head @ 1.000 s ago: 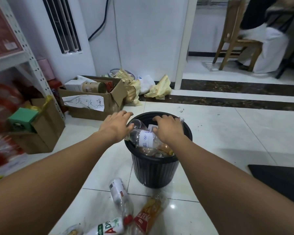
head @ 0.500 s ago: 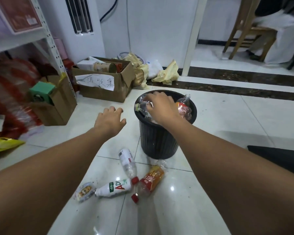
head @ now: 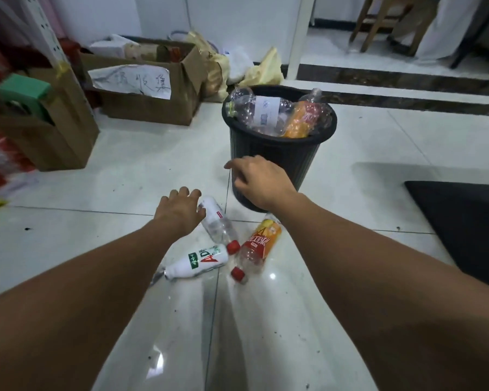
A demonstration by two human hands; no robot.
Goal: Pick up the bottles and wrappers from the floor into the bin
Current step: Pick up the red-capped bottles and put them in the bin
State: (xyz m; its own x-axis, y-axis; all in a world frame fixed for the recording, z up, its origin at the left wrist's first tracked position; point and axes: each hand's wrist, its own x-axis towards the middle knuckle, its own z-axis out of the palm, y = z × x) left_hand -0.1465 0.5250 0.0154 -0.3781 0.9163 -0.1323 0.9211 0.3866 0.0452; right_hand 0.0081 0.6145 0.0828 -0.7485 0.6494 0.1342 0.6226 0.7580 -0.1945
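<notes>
A black ribbed bin [head: 277, 153] stands on the tiled floor, filled to the rim with a clear crushed bottle [head: 261, 110] and an orange-labelled bottle [head: 304, 117]. In front of it three bottles lie on the floor: a clear one with a red cap [head: 216, 224], a white one with green and red print [head: 199, 261], and an orange-and-red-labelled one [head: 261, 244]. My left hand [head: 178, 211] hovers open just left of the clear bottle. My right hand [head: 259, 180] hangs open in front of the bin's wall, holding nothing. A wrapper corner [head: 157, 275] pokes from under my left forearm.
Two cardboard boxes stand to the left: one with a handwritten paper sign [head: 141, 91], one holding a green block [head: 40, 122]. Yellow and white bags [head: 251, 69] lie behind the bin. A dark mat [head: 463, 221] sits at right. A wooden chair [head: 384, 21] is far back.
Both hands have left the bin's top and dropped toward the floor bottles. The clear and orange bottles stay in the bin. The view has tilted down.
</notes>
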